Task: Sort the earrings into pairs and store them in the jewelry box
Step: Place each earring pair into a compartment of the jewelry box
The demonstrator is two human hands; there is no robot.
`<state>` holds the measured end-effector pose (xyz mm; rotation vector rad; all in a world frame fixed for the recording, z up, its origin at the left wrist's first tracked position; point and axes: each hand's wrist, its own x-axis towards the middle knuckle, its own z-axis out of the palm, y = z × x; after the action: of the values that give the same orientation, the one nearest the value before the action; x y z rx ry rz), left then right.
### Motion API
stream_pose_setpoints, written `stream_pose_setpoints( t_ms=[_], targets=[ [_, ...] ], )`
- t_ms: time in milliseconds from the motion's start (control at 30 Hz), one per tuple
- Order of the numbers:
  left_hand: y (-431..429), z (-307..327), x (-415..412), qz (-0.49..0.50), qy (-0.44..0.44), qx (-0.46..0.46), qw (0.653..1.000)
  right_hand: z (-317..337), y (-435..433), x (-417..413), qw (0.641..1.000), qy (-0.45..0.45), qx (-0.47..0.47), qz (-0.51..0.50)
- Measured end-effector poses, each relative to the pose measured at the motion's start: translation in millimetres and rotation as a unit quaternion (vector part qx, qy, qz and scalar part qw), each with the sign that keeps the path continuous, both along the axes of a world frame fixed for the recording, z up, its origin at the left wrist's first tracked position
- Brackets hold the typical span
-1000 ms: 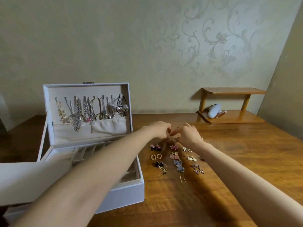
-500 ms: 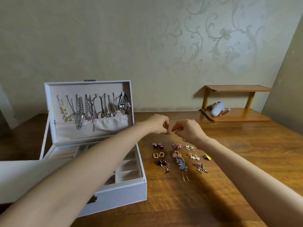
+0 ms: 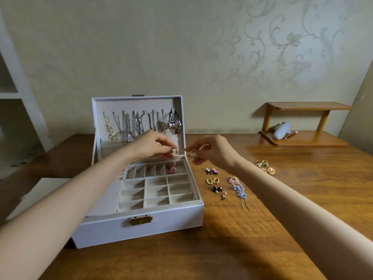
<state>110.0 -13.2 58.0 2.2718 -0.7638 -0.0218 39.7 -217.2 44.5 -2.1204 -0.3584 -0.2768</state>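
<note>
The white jewelry box (image 3: 141, 222) stands open on the wooden table, its lid upright with necklaces (image 3: 133, 124) hanging inside. My left hand (image 3: 153, 147) hovers over the box's back right corner and pinches a small gold earring (image 3: 173, 148). Just right of the box, my right hand (image 3: 212, 152) pinches a small pale earring (image 3: 190, 155) at its fingertips. A pink earring (image 3: 171, 170) lies in the back right compartment. On the table lie a pink-black pair (image 3: 211, 170), gold hoops (image 3: 213, 180), black bow earrings (image 3: 219, 191), pink round ones (image 3: 234, 180), blue flower ones (image 3: 240, 191) and gold ones (image 3: 264, 167).
A small wooden shelf (image 3: 302, 141) stands at the back right of the table with a white object (image 3: 281, 131) on it. A white sheet (image 3: 40, 190) lies left of the box under my left forearm. White shelving (image 3: 12, 96) stands at the far left.
Both hands lifted from the rows of earrings and moved left to the box's back right corner, each pinching a small earring. The view shifted, so the box now sits more central.
</note>
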Motion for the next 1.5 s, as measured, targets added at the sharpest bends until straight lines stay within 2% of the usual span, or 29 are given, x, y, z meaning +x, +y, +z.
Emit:
stream_pose_setpoints(
  t_ms=[67,200,400,867,1100,1367,1500],
  targets=[
    [10.7,-7.2,-2.6,0.007,-0.023,0.035,0.999,-4.6,9.4,0.4,1.000,0.003,0.002,0.003],
    [20.6,-17.1,-3.1,0.032,-0.023,0.045,0.998,-11.9,21.9,1.9,1.000,-0.006,-0.011,-0.012],
    [17.9,-19.1,-0.7,0.049,-0.100,0.129,0.985,-15.3,27.0,4.8,0.999,-0.023,-0.017,-0.038],
    [15.9,-22.3,4.0,0.055,-0.102,0.111,0.987,-21.5,27.5,6.0,0.999,-0.030,-0.008,-0.025],
    [16.5,-21.7,0.2,0.033,-0.094,0.163,0.981,-20.5,27.4,3.9,0.999,-0.035,-0.015,-0.025],
    [12.3,-23.3,-6.5,0.046,-0.170,0.191,0.966,-19.8,27.7,3.3,0.999,-0.038,-0.017,-0.028],
    [9.0,-21.2,-7.9,0.045,-0.152,0.206,0.966,-20.7,27.6,3.2,0.999,-0.036,-0.016,-0.028]
  ],
)
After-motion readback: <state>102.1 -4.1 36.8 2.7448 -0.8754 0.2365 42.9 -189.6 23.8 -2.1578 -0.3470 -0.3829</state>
